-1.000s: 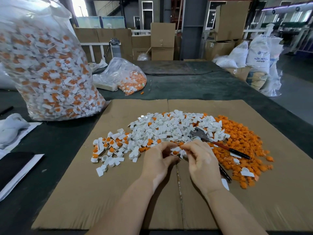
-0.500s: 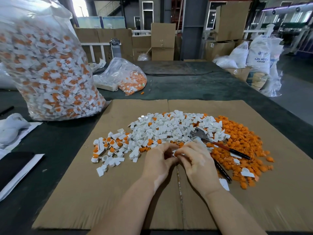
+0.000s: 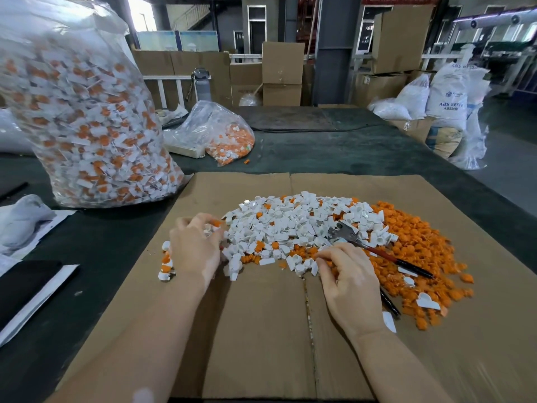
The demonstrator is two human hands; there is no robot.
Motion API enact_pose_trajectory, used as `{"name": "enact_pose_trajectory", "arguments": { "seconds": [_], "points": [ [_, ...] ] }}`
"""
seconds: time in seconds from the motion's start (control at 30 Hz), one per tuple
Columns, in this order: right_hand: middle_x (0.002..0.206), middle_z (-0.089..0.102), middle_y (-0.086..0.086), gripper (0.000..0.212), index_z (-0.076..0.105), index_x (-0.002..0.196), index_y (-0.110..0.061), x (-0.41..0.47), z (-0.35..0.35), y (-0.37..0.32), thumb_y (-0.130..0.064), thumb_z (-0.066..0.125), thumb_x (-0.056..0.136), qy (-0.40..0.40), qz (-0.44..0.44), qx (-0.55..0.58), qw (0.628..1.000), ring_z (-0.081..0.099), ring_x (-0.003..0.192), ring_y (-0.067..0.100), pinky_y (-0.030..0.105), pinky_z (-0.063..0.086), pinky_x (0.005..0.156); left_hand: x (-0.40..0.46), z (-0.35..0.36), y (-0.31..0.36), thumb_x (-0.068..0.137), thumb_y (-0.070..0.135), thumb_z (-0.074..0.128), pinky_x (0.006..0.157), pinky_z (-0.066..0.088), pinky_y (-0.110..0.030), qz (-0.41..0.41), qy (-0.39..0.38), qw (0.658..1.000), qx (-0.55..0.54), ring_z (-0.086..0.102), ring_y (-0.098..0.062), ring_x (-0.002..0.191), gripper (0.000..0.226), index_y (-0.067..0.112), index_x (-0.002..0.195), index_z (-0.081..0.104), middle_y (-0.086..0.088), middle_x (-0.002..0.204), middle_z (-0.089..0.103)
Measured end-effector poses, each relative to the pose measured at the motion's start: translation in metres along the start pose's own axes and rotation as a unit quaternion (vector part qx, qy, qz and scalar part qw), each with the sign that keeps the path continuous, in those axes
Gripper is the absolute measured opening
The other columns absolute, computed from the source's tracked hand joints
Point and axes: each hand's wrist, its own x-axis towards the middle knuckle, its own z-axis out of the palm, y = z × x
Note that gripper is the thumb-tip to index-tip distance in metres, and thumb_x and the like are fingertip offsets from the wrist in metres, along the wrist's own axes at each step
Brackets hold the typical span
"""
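A heap of small white plastic pieces (image 3: 290,225) lies on a cardboard sheet (image 3: 261,330), with a heap of orange caps (image 3: 415,251) to its right. My left hand (image 3: 194,248) hovers over the heap's left end, fingers curled, with a white-and-orange piece (image 3: 215,223) at its fingertips. Beside its wrist lie a few joined white-and-orange pieces (image 3: 166,267). My right hand (image 3: 348,277) is at the heap's near edge, thumb and forefinger pinching a small piece there. Pliers (image 3: 345,232) with dark handles rest on the heaps behind it.
A big clear bag (image 3: 81,126) full of white-and-orange pieces stands at the back left. A smaller bag (image 3: 223,135) lies behind the cardboard on the dark table (image 3: 348,146). White cloth and papers (image 3: 26,219) lie at the left; boxes and sacks stand beyond.
My hands were together at the heap's near edge, working one small piece. Now my left hand has swung left to the heap's left end, while my right hand stays near the heap's edge.
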Motion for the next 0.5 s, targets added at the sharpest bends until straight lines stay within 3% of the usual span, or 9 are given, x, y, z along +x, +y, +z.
{"name": "enact_pose_trajectory", "arguments": {
  "seconds": [0.17, 0.3, 0.4, 0.5],
  "points": [
    [0.076, 0.062, 0.004, 0.012, 0.067, 0.076, -0.006, 0.001, 0.001, 0.001, 0.004, 0.073, 0.074, 0.013, 0.009, -0.028, 0.999, 0.059, 0.073, 0.026, 0.043, 0.049, 0.066, 0.006, -0.003, -0.005, 0.094, 0.035, 0.054, 0.096, 0.031, -0.045, -0.008, 0.000, 0.992, 0.129, 0.039, -0.029, 0.118, 0.022, 0.029, 0.112, 0.066, -0.008, 0.124, 0.051],
    [0.075, 0.062, 0.004, 0.012, 0.067, 0.075, -0.008, 0.000, 0.001, 0.000, 0.002, 0.074, 0.074, 0.011, 0.026, -0.058, 0.998, 0.059, 0.072, 0.028, 0.042, 0.047, 0.065, 0.000, 0.001, 0.000, 0.094, 0.029, 0.054, 0.097, 0.025, -0.043, 0.035, 0.010, 0.993, 0.114, 0.031, -0.026, 0.123, 0.024, 0.030, 0.116, 0.064, -0.003, 0.127, 0.049],
    [0.078, 0.064, 0.003, 0.010, 0.068, 0.077, -0.009, -0.002, 0.002, 0.000, -0.001, 0.074, 0.075, 0.017, 0.039, -0.077, 0.996, 0.060, 0.074, 0.027, 0.038, 0.043, 0.067, -0.011, 0.010, 0.008, 0.090, 0.028, 0.061, 0.093, 0.019, -0.036, 0.101, -0.002, 0.991, 0.087, 0.034, -0.019, 0.117, 0.019, 0.031, 0.107, 0.068, 0.005, 0.118, 0.052],
    [0.081, 0.065, 0.000, 0.010, 0.071, 0.080, -0.012, -0.002, 0.002, 0.001, -0.004, 0.074, 0.075, 0.033, 0.065, -0.105, 0.992, 0.061, 0.077, 0.025, 0.032, 0.034, 0.072, -0.023, 0.020, 0.017, 0.089, 0.029, 0.063, 0.079, 0.011, -0.027, 0.142, -0.041, 0.986, 0.077, 0.039, -0.015, 0.110, 0.013, 0.031, 0.099, 0.071, 0.013, 0.102, 0.053]
  ]
}}
